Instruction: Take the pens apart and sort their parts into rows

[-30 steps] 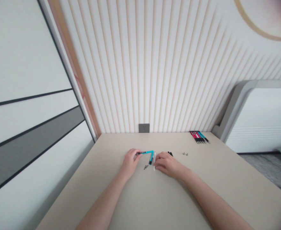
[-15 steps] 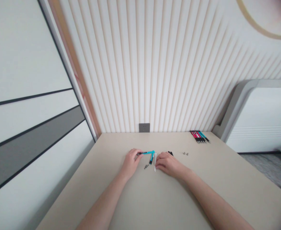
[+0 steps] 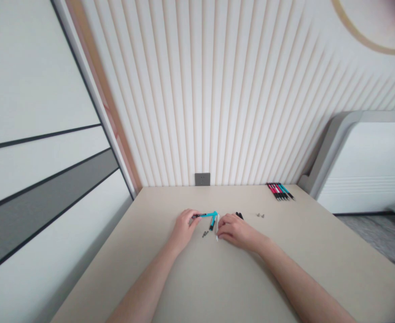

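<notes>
On the cream bench [image 3: 217, 278], the left hand [image 3: 185, 229] is curled, pinching the black end of a slim teal pen [image 3: 207, 214]. The pen lies pointing toward three o'clock, its far end just beside a slender white tube [image 3: 217, 227]. The right hand [image 3: 238, 232], fingers pressed together, rests its fingertips against that tube; whether it grips, I can't tell. A short teal-and-black pen piece [image 3: 212, 223] lies between the hands. Small dark metal parts [image 3: 205, 234] sit at four o'clock from the left hand, black pen parts [image 3: 239, 216] at twelve from the right, and a tidy row of red and teal pens [image 3: 280, 191] at two o'clock, by the wall.
</notes>
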A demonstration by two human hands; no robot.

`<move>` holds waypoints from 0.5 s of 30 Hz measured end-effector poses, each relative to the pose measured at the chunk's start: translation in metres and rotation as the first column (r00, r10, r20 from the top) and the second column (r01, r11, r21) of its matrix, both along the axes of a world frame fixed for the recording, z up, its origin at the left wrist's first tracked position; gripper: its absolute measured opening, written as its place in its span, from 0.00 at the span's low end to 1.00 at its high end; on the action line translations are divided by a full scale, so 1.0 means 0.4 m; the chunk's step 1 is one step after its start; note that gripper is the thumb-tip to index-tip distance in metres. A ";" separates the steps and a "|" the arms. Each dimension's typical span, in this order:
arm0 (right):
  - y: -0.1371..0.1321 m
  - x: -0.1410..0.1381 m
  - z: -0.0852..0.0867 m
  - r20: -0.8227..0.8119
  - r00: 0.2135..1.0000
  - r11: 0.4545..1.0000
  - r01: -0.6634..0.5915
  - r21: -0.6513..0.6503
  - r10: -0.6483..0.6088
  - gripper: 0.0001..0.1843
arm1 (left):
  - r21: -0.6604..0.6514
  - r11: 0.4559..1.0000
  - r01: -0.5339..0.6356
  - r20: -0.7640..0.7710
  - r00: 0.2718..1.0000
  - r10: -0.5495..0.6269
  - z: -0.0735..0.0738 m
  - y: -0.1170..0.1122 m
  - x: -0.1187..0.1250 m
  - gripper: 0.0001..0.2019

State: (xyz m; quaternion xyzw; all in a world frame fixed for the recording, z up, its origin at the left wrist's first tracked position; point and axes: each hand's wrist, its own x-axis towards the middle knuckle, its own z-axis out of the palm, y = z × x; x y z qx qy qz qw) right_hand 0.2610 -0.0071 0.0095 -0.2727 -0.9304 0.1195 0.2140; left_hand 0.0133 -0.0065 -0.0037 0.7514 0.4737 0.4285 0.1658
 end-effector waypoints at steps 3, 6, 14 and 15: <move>0.000 0.000 0.000 0.002 1.000 1.000 -0.007 -0.011 0.007 0.09 | -0.002 1.000 0.007 0.002 1.000 -0.007 -0.001 0.001 -0.001 0.06; -0.003 -0.003 0.003 0.004 1.000 0.999 -0.029 -0.023 0.029 0.09 | -0.008 1.000 0.012 -0.003 1.000 -0.012 -0.002 0.002 -0.001 0.06; -0.007 -0.011 0.006 0.017 0.999 0.999 -0.037 -0.026 0.037 0.09 | -0.017 1.000 0.008 -0.004 1.000 -0.009 0.004 -0.002 0.002 0.06; -0.006 -0.010 0.006 0.025 0.999 0.999 -0.025 -0.021 0.025 0.09 | -0.017 1.000 0.010 -0.005 1.000 -0.010 0.005 -0.003 0.003 0.05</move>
